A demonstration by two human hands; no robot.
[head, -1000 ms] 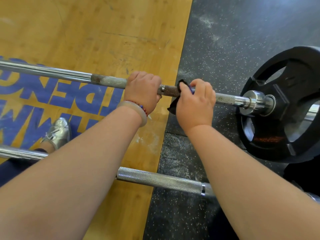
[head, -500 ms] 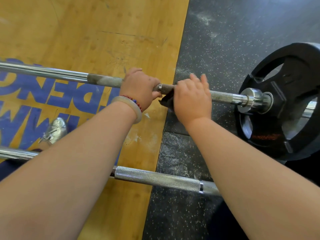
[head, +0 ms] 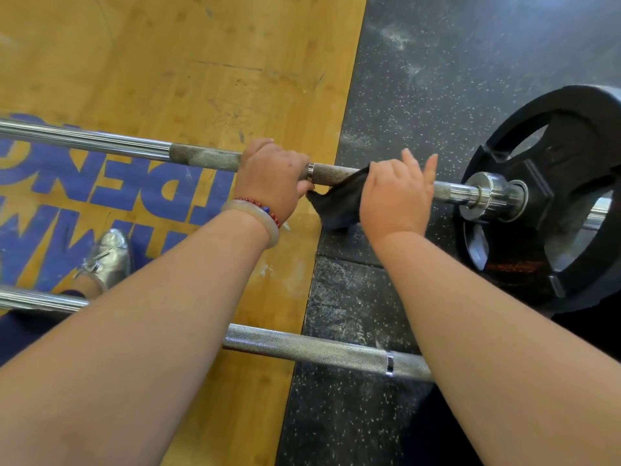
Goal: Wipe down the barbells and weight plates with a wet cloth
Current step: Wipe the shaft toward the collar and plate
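The far barbell [head: 201, 156] runs across the floor, its right end carrying a black weight plate [head: 568, 196]. My left hand [head: 270, 181], with bracelets on the wrist, grips its knurled shaft. Just to the right, my right hand [head: 395, 196] lies over the same shaft with the fingers stretched out past the bar. Its palm presses a dark cloth [head: 339, 203] against the bar, and the cloth's loose end hangs below on the near side. A second barbell [head: 312, 349] lies closer to me, partly hidden by my forearms.
Yellow wooden platform [head: 168, 62] with blue lettering on the left, black speckled rubber flooring [head: 453, 79] on the right. A silver shoe [head: 107, 257] stands between the two bars at the left. Chalk dust marks the rubber.
My right hand has uncurled its fingers, which now stretch over the bar, and more of the cloth hangs out below. The left hand keeps its grip.
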